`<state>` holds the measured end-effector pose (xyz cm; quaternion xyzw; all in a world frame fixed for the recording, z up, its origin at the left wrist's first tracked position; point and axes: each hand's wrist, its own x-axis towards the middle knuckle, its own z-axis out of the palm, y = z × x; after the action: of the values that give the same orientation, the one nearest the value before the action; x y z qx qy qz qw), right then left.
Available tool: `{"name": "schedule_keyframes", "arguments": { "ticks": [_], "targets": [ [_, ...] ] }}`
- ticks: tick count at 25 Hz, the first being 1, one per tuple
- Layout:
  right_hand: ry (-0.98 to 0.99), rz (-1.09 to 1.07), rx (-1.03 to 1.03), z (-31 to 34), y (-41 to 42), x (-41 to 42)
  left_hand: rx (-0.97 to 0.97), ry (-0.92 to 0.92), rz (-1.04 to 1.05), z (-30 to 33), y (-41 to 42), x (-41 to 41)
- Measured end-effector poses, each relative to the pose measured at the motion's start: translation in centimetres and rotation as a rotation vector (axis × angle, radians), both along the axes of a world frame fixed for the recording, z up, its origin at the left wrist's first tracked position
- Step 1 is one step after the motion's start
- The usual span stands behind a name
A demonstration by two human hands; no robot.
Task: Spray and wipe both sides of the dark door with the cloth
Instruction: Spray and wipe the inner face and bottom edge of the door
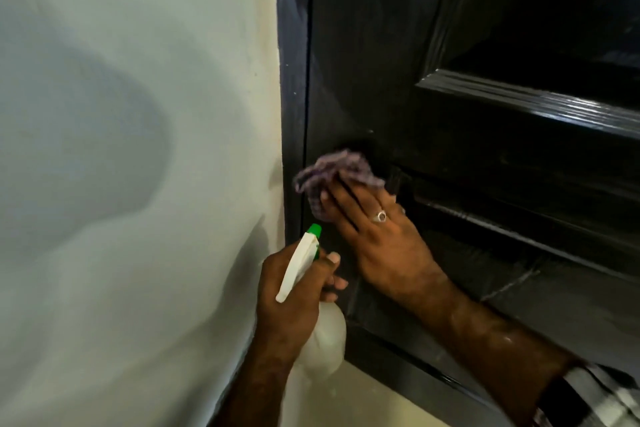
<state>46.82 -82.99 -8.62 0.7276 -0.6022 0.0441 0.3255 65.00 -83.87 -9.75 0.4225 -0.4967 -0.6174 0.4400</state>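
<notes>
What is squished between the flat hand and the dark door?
A crumpled purple cloth. In the head view, the right hand presses it flat against the dark door, near the door's edge by the frame.

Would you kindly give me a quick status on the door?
Left hand grips spray bottle. Right hand presses cloth flat on door. Nothing in the way.

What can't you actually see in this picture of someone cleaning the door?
- Other side of the door: hidden, since the head view faces only this side.
- Part of the cloth: covered by the right hand pressing it flat.
- Spray bottle: its body is blurred and partly behind the left hand; liquid level unreadable.
- Door's top and bottom: cut off by the frame edges.
</notes>
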Motion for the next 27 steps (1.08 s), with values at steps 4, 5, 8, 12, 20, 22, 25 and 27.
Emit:
{"name": "schedule_keyframes", "arguments": {
  "ticks": [4, 5, 8, 12, 20, 22, 25, 27],
  "targets": [
    [0.105, -0.025, -0.151, 4.5, 3.4, -1.2, -0.004, 0.005, 0.004, 0.2, -0.8, 0.2],
    [0.031, -0.083, -0.292, 7.7, 2.5, -1.1, 0.009, 0.014, 0.009, 0.0, -1.0, 0.2],
    [-0.09, -0.223, -0.514, 14.1, -2.1, 0.1, 0.066, 0.01, 0.065, -0.5, -1.1, -0.2],
    [0.178, -0.019, -0.052, 2.7, -2.1, 0.5, 0.05, 0.026, 0.125, -0.2, -1.6, -0.7],
    [-0.113, 0.027, -0.458, 16.5, -3.3, -0.1, -0.057, -0.128, 0.198, 2.5, -2.0, -0.9],
    [-0.06, -0.031, -0.514, 16.8, -5.6, 1.9, -0.057, -0.114, 0.207, 1.9, -2.0, -1.0],
    [0.178, -0.032, -0.13, 4.5, -6.1, 1.3, -0.07, -0.106, 0.185, 0.1, -1.6, -0.8],
    [0.346, 0.031, 0.297, -4.9, -2.1, -0.7, -0.08, -0.104, 0.134, -2.0, -1.1, -0.4]
  ]
}}
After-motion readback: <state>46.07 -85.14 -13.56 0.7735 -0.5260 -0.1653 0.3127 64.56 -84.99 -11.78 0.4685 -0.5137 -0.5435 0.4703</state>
